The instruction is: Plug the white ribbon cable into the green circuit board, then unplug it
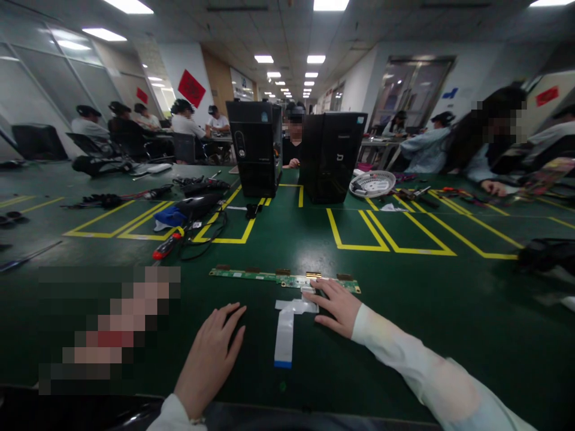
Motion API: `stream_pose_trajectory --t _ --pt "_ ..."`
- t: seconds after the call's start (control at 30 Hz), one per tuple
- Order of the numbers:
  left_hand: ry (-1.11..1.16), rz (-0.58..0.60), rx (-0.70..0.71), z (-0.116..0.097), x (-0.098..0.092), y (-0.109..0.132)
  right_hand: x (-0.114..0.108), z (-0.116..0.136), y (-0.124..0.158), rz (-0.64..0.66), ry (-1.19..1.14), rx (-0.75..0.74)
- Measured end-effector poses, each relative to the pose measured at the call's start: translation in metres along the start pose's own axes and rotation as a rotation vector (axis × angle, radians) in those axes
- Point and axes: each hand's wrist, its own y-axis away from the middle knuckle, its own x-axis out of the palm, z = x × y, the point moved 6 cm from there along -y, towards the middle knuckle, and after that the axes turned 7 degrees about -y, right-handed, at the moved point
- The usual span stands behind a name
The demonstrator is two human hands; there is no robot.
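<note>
A long, narrow green circuit board point(265, 276) lies across the green table in front of me. From its right part a white flat ribbon cable point(284, 335) with a blue end runs toward me, folded near the board. My right hand point(336, 306) rests at the board's right part, fingers spread, fingertips on or just above the board and the cable's upper end. My left hand point(213, 347) is to the left of the cable, palm down over the table, fingers apart, touching neither board nor cable.
Two black computer towers point(256, 149) point(335, 155) stand beyond the board. A red-handled screwdriver point(167, 246), a blue-and-black tool point(197, 206) and cables lie at left. A white basket point(372, 184) sits back right. Other people sit around, one at the right with a hand point(494, 187) on the table.
</note>
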Motion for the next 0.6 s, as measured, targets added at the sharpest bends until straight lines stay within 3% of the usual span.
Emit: stream_pose_trajectory --t 0.23,0.47,0.6 --pt "0.013 -0.041 -0.009 -0.002 -0.003 0.001 0.004 -0.016 0.041 -0.040 0.092 0.072" --pt "0.020 -0.050 0.008 -0.001 -0.001 0.001 0.002 -0.050 0.124 -0.287 0.312 0.253" --pt "0.016 -0.059 0.005 -0.001 -0.002 0.001 -0.001 -0.070 0.177 -0.356 0.389 0.405"
